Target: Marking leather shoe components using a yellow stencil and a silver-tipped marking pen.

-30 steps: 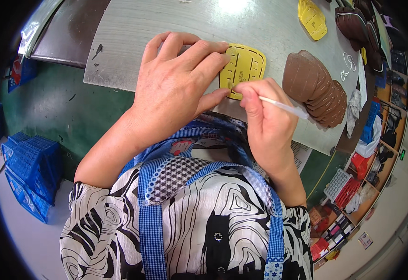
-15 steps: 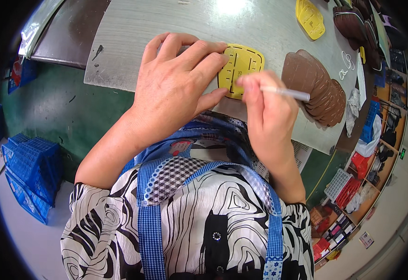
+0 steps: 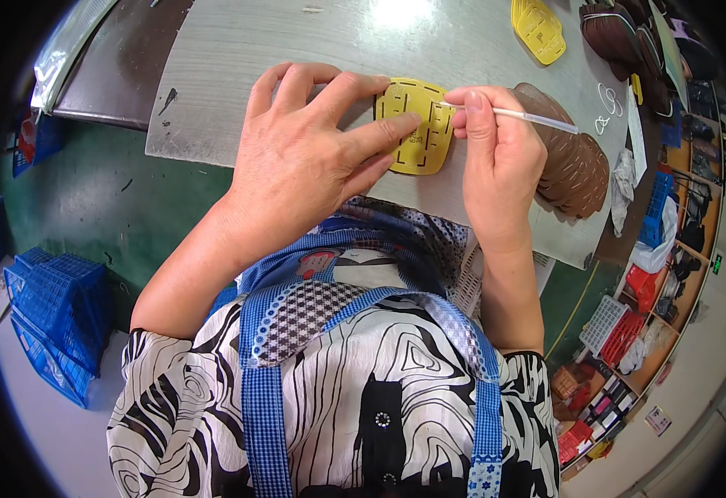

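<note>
A yellow slotted template (image 3: 421,153) lies flat on the grey work board (image 3: 213,91). My left hand (image 3: 313,149) is spread over its left side, with the index fingertip pressing near its middle. Between the thumb and fingers of my right hand (image 3: 500,158) is a thin white pen (image 3: 537,119). Its tip touches or hovers at the slots on the template's right side; which one I cannot tell. Whatever lies under the template is hidden. Just right of my right hand, a fanned stack of brown slotted pieces (image 3: 574,166) rests on the board.
Another yellow template (image 3: 539,33) lies at the far right, beside bundled brown pieces (image 3: 610,37). White string loops (image 3: 606,104) and a crumpled clear wrapper (image 3: 623,187) sit near the board's right edge. Blue crates (image 3: 60,307) stand on the floor at left; loaded shelves (image 3: 670,307) line the right.
My right hand has moved right and up, bringing the pen from the template's lower middle to its upper right slots. My left index finger now reaches onto the template's middle.
</note>
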Action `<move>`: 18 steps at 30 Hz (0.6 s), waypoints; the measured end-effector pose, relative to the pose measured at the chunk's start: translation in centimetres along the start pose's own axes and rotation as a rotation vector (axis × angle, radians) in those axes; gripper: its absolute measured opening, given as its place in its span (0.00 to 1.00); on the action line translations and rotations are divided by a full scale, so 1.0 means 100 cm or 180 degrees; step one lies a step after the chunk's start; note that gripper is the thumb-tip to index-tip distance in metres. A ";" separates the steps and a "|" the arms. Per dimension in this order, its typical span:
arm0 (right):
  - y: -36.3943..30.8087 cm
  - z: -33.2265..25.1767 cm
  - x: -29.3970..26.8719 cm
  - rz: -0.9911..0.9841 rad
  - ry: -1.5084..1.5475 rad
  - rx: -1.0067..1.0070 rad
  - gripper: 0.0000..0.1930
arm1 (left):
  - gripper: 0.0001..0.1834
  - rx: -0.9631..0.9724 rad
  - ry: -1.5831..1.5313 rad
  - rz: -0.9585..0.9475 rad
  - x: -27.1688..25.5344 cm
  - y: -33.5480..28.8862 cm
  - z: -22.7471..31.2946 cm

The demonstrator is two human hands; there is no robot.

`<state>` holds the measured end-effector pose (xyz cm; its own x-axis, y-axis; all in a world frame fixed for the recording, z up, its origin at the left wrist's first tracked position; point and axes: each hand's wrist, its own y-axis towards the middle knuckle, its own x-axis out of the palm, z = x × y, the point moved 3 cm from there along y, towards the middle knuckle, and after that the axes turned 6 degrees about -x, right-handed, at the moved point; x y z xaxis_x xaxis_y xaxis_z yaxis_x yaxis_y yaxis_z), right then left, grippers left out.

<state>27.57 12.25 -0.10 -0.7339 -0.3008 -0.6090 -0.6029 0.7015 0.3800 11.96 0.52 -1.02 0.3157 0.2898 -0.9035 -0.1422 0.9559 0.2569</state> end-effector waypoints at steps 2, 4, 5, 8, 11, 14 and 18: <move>0.001 -0.003 0.001 -0.0055 0.0032 -0.0044 0.12 | 0.20 0.0006 0.0028 0.0026 -0.001 0.000 0.000; -0.008 -0.010 -0.001 -0.0220 -0.0137 -0.0081 0.10 | 0.20 0.0004 0.0036 0.0046 0.000 -0.001 -0.001; -0.015 -0.015 -0.002 -0.0375 -0.0307 -0.0123 0.09 | 0.20 -0.0004 0.0042 0.0044 0.000 -0.001 -0.001; -0.039 -0.034 -0.006 -0.0635 -0.0412 -0.0128 0.06 | 0.20 -0.0007 0.0051 0.0056 -0.001 -0.001 -0.002; -0.044 -0.035 -0.008 -0.0632 -0.0310 -0.0064 0.06 | 0.20 0.0020 0.0029 0.0071 0.000 0.000 -0.002; -0.043 -0.034 -0.007 -0.0697 0.0057 0.0155 0.08 | 0.20 0.0012 0.0034 0.0068 -0.001 -0.001 -0.002; -0.029 -0.013 -0.007 -0.0088 0.0440 0.0274 0.13 | 0.20 0.0015 0.0029 0.0058 -0.002 -0.001 -0.001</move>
<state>29.43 9.63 0.17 -0.7570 -0.4027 -0.5146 -0.5988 0.7427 0.2996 11.81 0.41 -0.94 0.3045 0.3066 -0.9018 -0.1435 0.9507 0.2748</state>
